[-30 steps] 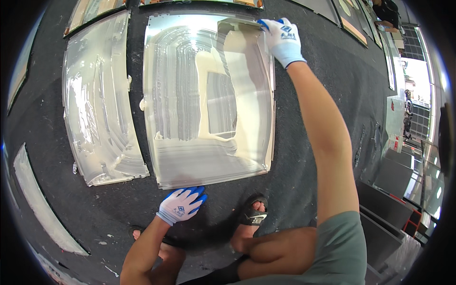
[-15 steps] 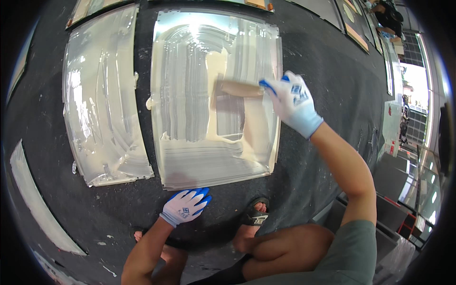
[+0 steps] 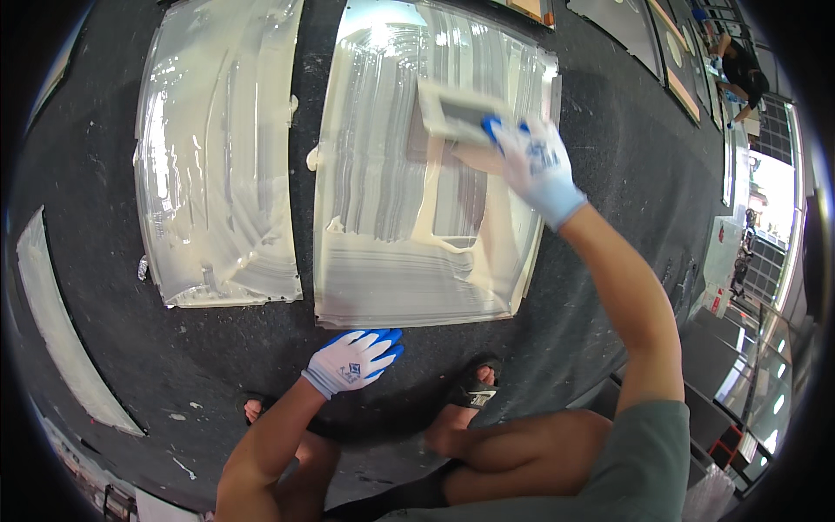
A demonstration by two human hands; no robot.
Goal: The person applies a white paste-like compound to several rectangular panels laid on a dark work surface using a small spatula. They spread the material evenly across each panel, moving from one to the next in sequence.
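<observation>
A flat metal-looking panel (image 3: pixel 383 287) lies on the dark floor before me, streaked with thin cream-coloured coating. Thicker pools of cream paste (image 3: pixel 497 248) stand on its right half, around a thinly scraped rectangular patch. My right hand (image 3: pixel 541 170), in a white glove with blue fingertips, is closed on the right end of a flat rectangular spreader (image 3: pixel 468 113). The spreader is tilted over the panel's upper right part, its grey face and pale smeared border showing; whether its edge touches the paste I cannot tell. At the panel's near edge, my gloved left hand (image 3: pixel 355 358) has its fingers stretched out, holding nothing.
A second coated panel (image 3: pixel 217 183) lies to the left, across a narrow strip of floor. Farther left is a long pale strip (image 3: pixel 65 322). More panels (image 3: pixel 609 22) lie at the far right, near another person (image 3: pixel 744 74). Dark boxes (image 3: pixel 704 357) stand right.
My right hand has raised and tipped the spreader, turning its flat face into view, and moved it toward the panel's far side. The whole view has shifted; my left hand stays by the near edge.
</observation>
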